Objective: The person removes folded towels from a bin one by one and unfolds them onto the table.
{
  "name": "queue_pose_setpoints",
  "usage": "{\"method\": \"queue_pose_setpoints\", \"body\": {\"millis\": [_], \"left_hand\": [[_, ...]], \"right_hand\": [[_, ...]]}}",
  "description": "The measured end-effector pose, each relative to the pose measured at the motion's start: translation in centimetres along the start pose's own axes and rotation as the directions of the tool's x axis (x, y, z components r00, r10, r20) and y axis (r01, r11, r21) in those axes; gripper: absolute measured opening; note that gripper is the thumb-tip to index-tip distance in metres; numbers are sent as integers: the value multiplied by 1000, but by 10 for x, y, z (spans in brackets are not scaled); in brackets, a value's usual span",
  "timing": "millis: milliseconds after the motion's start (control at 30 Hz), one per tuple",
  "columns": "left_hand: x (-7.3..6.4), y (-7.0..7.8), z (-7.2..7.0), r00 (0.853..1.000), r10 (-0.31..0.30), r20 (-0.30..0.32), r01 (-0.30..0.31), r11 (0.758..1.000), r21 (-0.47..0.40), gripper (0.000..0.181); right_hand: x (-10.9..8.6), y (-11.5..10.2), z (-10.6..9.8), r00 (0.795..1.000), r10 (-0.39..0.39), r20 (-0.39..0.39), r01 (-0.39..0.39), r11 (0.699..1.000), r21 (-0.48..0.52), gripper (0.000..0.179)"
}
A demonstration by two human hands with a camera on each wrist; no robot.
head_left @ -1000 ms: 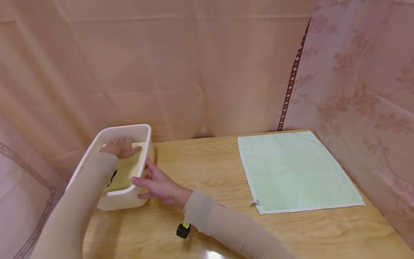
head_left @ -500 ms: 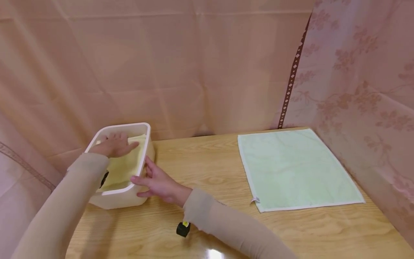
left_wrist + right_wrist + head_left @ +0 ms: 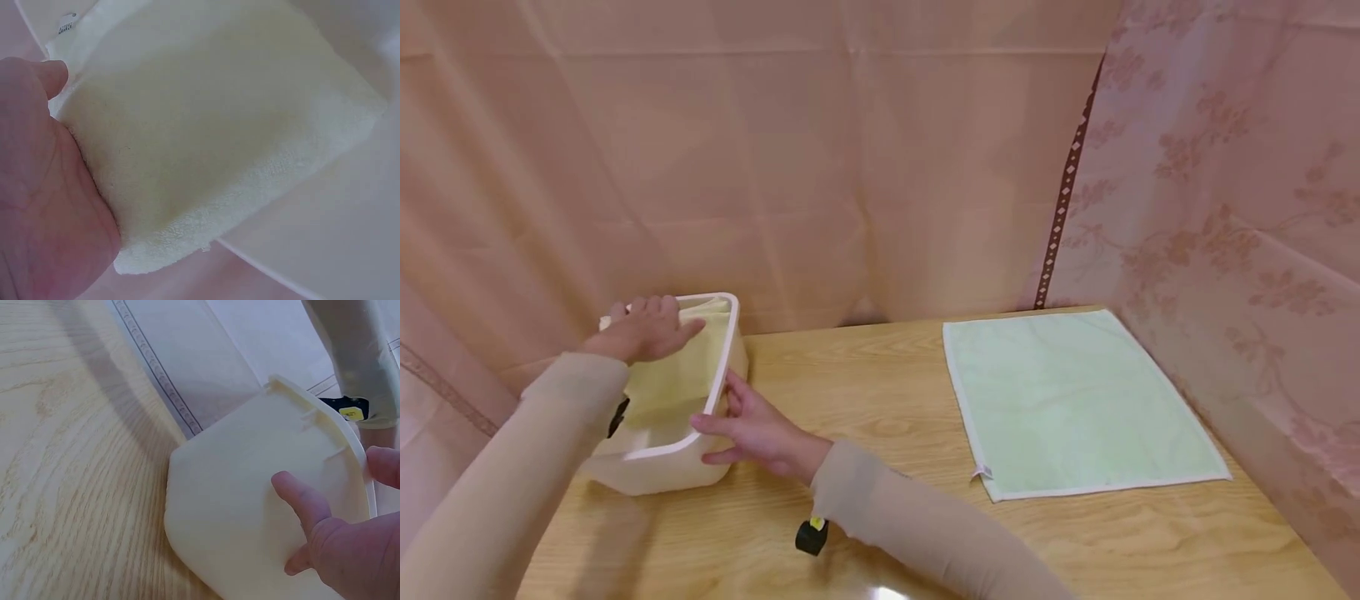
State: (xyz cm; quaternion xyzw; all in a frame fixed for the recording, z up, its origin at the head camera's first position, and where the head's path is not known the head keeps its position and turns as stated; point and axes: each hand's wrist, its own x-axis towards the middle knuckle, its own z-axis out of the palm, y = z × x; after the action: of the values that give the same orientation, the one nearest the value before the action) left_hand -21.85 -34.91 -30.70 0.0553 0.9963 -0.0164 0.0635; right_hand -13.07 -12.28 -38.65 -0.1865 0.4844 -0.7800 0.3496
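Note:
A folded pale yellow towel point(image 3: 673, 367) is partly raised inside a white plastic bin point(image 3: 677, 471) at the table's left. My left hand point(image 3: 643, 329) holds the towel at its left part, back of the hand up, near the bin's far left rim. In the left wrist view the thumb point(image 3: 55, 78) lies over the towel's edge beside a small label; the other fingers are hidden there. One towel corner reaches past the rim. With the thumb at the rim and fingers against the outer wall, my right hand point(image 3: 760, 429) holds the bin's near right side.
A pale green towel point(image 3: 1082, 408) with a white border lies flat on the wooden table point(image 3: 857, 383) at the right. Pink curtains point(image 3: 790, 167) hang behind and along both sides. Wrist straps with small black boxes point(image 3: 811, 536) are on the sleeves.
My left hand has moved up and to the left from deeper in the bin, and the yellow towel has risen with it. The right hand keeps its hold on the bin.

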Motion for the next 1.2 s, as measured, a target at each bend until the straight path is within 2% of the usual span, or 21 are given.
{"method": "queue_pose_setpoints", "body": {"millis": [100,267,400,533,733,967,1100,1200], "left_hand": [[-3,-1,-3,1000,-14,-23,14,1000,-3,75],[-6,9,-15,999,-14,-29,14,1000,0,69],[-9,15,-27,998,-10,-62,12,1000,23,64],[-15,18,-44,996,-8,-89,12,999,47,63],[-21,20,-79,992,-8,-130,19,996,83,62],[-25,23,-118,983,1,-186,17,995,94,63],[-28,29,-137,977,7,-212,10,996,83,63],[-30,38,-147,968,26,-251,-7,997,75,62]], "right_hand": [[3,4,2,1000,-4,4,4,1000,4,62],[5,5,1,1000,-2,-10,2,1000,-1,62],[7,4,1,1000,2,1,-2,1000,-19,66],[9,1,2,1000,12,2,-12,999,-40,66],[12,-6,3,999,23,-41,-26,998,-63,71],[20,-31,-8,992,-11,-125,-8,988,-154,86],[23,-56,-22,989,-70,-130,41,977,-209,86],[20,-80,-33,983,-127,-129,90,961,-262,87]]}}
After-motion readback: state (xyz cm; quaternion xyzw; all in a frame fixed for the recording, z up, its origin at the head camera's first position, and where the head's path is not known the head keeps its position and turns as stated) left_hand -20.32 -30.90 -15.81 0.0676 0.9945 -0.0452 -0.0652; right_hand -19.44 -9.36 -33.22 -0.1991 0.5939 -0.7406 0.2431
